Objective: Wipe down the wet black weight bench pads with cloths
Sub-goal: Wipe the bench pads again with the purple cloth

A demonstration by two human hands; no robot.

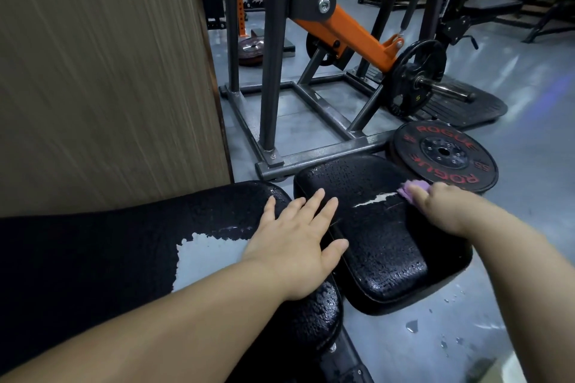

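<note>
Now left hand (295, 242) lies flat on wet black seat pad (385, 252); right hand (443, 210) grips crumpled purple cloth (412, 190) at its edge.

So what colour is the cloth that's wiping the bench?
Light purple. The cloth is bunched under the right hand at the pad's far edge, and it shows best in the head view.

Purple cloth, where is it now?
Head view, right side: the right hand holds the purple cloth on the far right edge of the small seat pad, beside the red-lettered weight plate.
</note>
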